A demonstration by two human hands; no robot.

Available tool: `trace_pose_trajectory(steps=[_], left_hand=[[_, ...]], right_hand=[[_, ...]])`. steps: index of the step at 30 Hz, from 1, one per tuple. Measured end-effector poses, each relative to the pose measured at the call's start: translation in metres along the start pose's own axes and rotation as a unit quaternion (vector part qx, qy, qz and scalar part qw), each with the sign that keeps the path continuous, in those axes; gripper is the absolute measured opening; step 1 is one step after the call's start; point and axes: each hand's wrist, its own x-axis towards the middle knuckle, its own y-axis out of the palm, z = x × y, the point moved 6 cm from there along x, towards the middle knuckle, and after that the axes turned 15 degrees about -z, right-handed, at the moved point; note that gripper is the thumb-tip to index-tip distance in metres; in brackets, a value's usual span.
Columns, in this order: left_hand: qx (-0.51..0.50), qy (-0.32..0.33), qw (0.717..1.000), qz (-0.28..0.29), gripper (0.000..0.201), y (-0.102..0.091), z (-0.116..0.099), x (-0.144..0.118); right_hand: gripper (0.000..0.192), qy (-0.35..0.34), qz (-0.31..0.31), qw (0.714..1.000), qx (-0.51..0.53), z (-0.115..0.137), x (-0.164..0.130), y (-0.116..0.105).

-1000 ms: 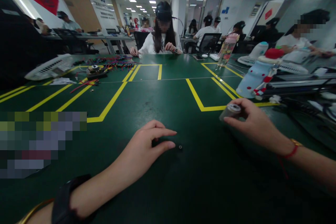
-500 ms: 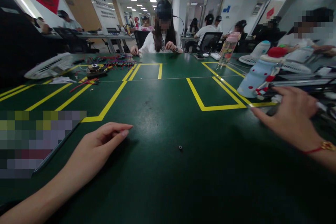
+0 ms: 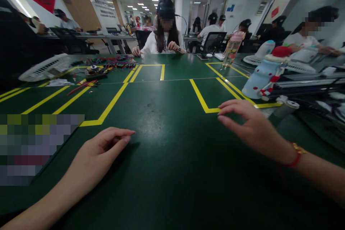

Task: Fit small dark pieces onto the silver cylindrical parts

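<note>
Here, both of your hands are over the green table (image 3: 167,122): your left hand (image 3: 99,151) lies at lower left of centre, palm down, fingers loosely curled and together, gripping nothing, while your right hand (image 3: 250,125) hovers at right of centre, palm down with fingers spread and relaxed, also empty. Just beyond your right hand, towards the right edge, one small grey cylinder (image 3: 283,109) with a pale round cap lies tilted on the table, near your fingers but apart from them. Counting the rest: two white desk fans, one (image 3: 44,67) at the left and one (image 3: 293,65) at the right; one pale blue bottle with a red top (image 3: 262,73) lying on its side at right; one clear drinking bottle with a pink lid (image 3: 232,48) standing upright behind it, its contents too small to tell; one heap of coloured wires (image 3: 115,63) at upper left. Yellow tape lines (image 3: 113,102) mark out boxes on the table. One person in white (image 3: 164,39) sits opposite at top centre, with several more people behind and one at the upper right. Compared with half a second ago, your right hand has come back from the far right towards the centre and no longer covers the cylinder, your left hand has barely shifted, and the tiny black ring that lay between your hands is no longer visible.
</note>
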Motion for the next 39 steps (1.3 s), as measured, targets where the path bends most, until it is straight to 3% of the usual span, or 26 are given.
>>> trace_pose_trajectory(steps=[4,7,11,17,35,39], left_hand=[[-0.012,0.005,1.0,0.005,0.037,0.002,0.001,0.001],[-0.018,0.004,1.0,0.007,0.039,0.003,0.002,0.0],[-0.023,0.01,1.0,0.005,0.038,0.003,0.004,0.0],[-0.038,0.014,0.999,0.008,0.037,0.004,0.008,0.001],[-0.02,0.002,1.0,0.009,0.034,0.0,-0.001,-0.001],[-0.029,0.001,0.999,0.014,0.034,0.002,-0.003,-0.002]], right_hand=[[0.03,0.089,-0.099,0.973,-0.19,-0.103,0.008,-0.061],[0.037,0.16,-0.057,0.925,-0.341,-0.166,0.001,-0.087],[0.044,0.289,0.021,0.885,-0.364,-0.211,-0.01,-0.1],[0.046,0.335,0.023,0.868,-0.365,-0.219,-0.009,-0.109],[0.04,0.367,0.056,0.864,-0.339,-0.224,-0.01,-0.116],[0.045,0.363,0.034,0.865,-0.344,-0.225,-0.01,-0.118]])
